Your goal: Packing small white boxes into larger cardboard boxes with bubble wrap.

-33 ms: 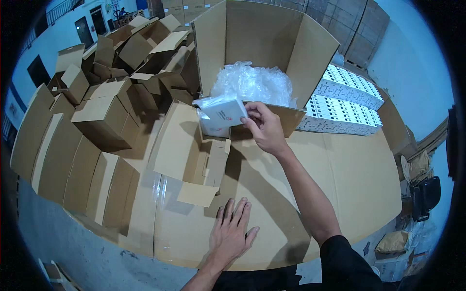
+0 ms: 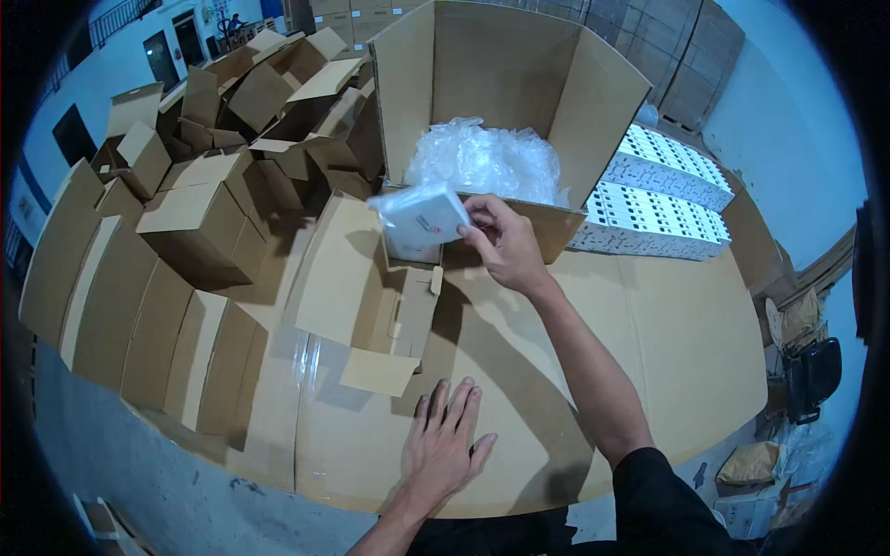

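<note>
My right hand (image 2: 505,243) pinches the right edge of a flat white box (image 2: 428,215) with small printing and a clear plastic wrap. The white box is tilted above the far end of an open brown carton (image 2: 345,278) with its flaps up. Below it, at that end of the carton, shows another white surface (image 2: 408,248), partly hidden. My left hand (image 2: 447,443) lies palm down on the cardboard-covered table (image 2: 686,343), fingers spread, just nearer than the carton's front flap. Nothing is in it.
Behind the carton stands a tall open box (image 2: 501,60) holding crumpled clear plastic bags (image 2: 487,159). Stacked rows of white boxes (image 2: 654,218) are at the right. Open empty cartons (image 2: 199,222) crowd the left side. A black chair (image 2: 816,375) stands beyond the table's right edge.
</note>
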The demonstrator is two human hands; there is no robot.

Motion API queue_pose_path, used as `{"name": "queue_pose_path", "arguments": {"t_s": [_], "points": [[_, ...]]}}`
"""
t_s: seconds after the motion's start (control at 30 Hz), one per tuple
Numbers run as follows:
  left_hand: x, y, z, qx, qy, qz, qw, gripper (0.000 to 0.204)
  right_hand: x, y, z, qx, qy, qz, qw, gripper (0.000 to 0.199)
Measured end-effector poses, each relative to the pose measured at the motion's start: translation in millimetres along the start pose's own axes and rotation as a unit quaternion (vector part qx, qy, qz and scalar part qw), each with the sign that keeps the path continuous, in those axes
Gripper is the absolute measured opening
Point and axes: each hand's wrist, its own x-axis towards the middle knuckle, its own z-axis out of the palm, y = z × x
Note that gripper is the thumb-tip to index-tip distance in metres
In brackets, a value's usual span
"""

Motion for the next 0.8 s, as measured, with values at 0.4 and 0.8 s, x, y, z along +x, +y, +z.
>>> {"name": "queue_pose_path", "arguments": {"t_s": [0.4, 0.8], "points": [[-1, -5, -2, -0.002, -0.010, -0.009, 1.000, 0.071, 43, -26, 24, -0.332, -0.254, -0.104, 0.902, 0.019], [-1, -7, -1, -0.017, -0.011, -0.015, 1.000, 0.071, 20, 1, 59, -0.432, -0.139, -0.085, 0.887, 0.023]]}}
